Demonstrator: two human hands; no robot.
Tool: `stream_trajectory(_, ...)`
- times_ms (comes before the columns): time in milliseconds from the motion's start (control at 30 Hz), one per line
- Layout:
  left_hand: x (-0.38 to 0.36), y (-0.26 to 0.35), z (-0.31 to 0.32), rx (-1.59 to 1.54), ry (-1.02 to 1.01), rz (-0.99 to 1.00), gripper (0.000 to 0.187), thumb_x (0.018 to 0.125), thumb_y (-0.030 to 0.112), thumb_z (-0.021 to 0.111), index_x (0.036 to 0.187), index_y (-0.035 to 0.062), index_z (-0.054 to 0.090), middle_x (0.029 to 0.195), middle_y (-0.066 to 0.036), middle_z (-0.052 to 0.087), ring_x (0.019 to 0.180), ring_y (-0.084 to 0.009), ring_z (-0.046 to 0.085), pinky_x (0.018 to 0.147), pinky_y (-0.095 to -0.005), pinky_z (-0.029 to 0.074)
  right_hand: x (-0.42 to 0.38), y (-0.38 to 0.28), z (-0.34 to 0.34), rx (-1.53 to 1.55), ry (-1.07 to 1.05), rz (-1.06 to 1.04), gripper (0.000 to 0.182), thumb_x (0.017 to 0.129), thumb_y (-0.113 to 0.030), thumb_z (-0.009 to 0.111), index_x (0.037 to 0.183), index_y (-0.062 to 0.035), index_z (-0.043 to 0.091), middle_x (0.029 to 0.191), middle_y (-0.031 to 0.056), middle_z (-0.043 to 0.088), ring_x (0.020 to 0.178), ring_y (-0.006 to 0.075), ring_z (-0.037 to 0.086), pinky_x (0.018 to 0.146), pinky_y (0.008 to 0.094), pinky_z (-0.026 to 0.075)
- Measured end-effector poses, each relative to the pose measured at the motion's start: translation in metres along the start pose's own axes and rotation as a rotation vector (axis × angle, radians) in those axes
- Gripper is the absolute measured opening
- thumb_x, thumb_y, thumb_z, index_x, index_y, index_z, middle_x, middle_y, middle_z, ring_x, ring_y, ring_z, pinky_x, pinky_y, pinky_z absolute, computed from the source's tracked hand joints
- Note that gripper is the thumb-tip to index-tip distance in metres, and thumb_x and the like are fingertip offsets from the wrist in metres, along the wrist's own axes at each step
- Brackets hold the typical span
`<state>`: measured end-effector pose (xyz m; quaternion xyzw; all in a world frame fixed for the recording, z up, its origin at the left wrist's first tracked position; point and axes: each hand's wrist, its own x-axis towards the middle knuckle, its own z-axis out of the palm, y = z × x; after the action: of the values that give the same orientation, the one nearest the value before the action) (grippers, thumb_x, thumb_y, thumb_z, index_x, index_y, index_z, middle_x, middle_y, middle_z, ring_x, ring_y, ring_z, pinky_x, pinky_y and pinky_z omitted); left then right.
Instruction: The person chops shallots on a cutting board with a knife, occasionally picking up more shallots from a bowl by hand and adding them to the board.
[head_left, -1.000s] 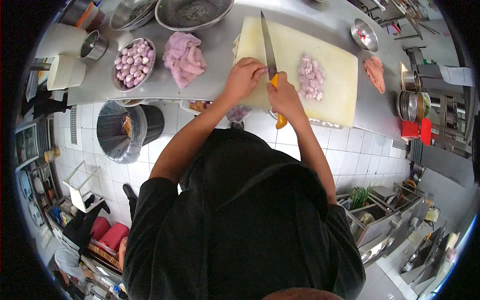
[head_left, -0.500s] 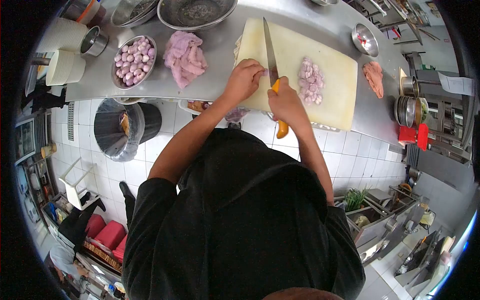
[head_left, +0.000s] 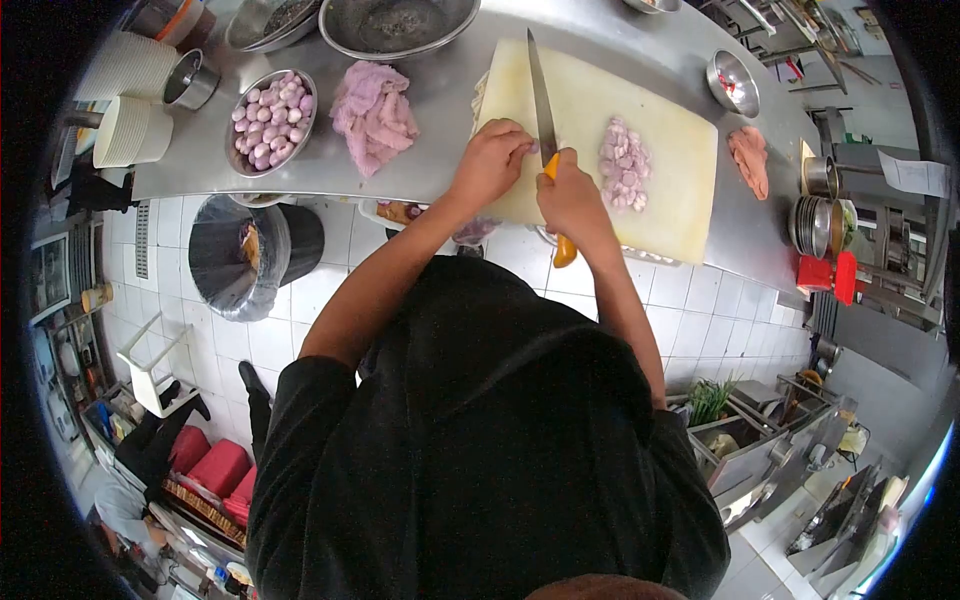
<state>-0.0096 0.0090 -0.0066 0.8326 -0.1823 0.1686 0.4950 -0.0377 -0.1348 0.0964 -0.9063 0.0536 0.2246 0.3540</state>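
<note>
My right hand [head_left: 572,196] grips the orange handle of a long knife [head_left: 542,95], its blade lying flat across the pale cutting board [head_left: 660,210] and pointing away from me. My left hand [head_left: 493,160] presses down on a small pink shallot right beside the blade, fingertips touching it; the shallot is mostly hidden under the fingers. A pile of sliced shallot pieces [head_left: 623,166] lies on the board to the right of the knife.
A metal bowl of peeled shallots [head_left: 270,122] and a pink cloth [head_left: 372,111] sit on the steel counter [head_left: 430,150] to the left. Large steel bowls [head_left: 395,22] stand at the back. A bin with a black liner [head_left: 240,262] is on the tiled floor below.
The knife and both hands have barely shifted on the board; the view has moved slightly. The sliced pile stays where it was.
</note>
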Motion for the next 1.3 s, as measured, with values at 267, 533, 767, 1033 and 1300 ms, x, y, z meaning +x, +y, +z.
stream_trajectory(267,0.002,0.0,0.0,-0.015,-0.011,-0.034,0.01,0.082,0.002,0.066,0.091,0.0011,0.071,0.094,-0.013,0.066,0.093,-0.0345,0.062,0.084,-0.0415,0.052,0.022,0.021,0.029,-0.082,0.081,-0.04,0.03,0.094,-0.014,0.052,0.113,0.0042,0.038,0.089,0.0342,0.065,0.078,0.0481,0.066,0.073,0.0536,0.053)
stream_trajectory(533,0.01,0.003,0.003,-0.015,-0.037,-0.038,0.019,0.082,0.004,0.067,0.101,0.0032,0.07,0.102,-0.014,0.067,0.099,-0.0336,0.063,0.087,-0.0416,0.052,0.028,0.036,0.034,-0.032,0.122,-0.089,0.027,0.095,-0.014,0.049,0.115,0.0025,0.039,0.082,0.0276,0.066,0.055,0.0359,0.067,0.052,0.0445,0.055)
stream_trajectory(767,0.03,0.002,-0.01,-0.008,-0.346,-0.144,0.015,0.084,0.009,0.065,0.096,0.0021,0.073,0.103,-0.017,0.066,0.094,-0.0341,0.065,0.083,-0.0411,0.053,0.008,0.052,0.014,-0.025,0.158,-0.009,0.034,0.091,-0.015,0.055,0.116,0.0025,0.041,0.091,0.0357,0.065,0.089,0.0527,0.064,0.08,0.0583,0.05)
stream_trajectory(1033,0.038,0.013,-0.015,0.153,-0.285,-0.35,0.018,0.082,0.017,0.07,0.088,0.0014,0.077,0.077,-0.013,0.072,0.07,-0.0242,0.071,0.07,-0.0347,0.056,0.0,0.078,0.006,-0.035,0.32,-0.116,0.033,0.095,-0.021,0.056,0.118,-0.001,0.045,0.08,0.0286,0.066,0.069,0.0441,0.067,0.065,0.0501,0.052)
stream_trajectory(1300,0.032,0.032,-0.003,0.018,-0.269,-0.595,0.021,0.083,0.017,0.07,0.09,-0.0013,0.077,0.071,-0.012,0.073,0.062,-0.0168,0.071,0.065,-0.0301,0.056,-0.015,0.036,0.011,0.06,0.099,-0.067,0.032,0.096,-0.022,0.053,0.114,0.0019,0.041,0.087,0.0359,0.064,0.086,0.0534,0.064,0.079,0.0587,0.048)
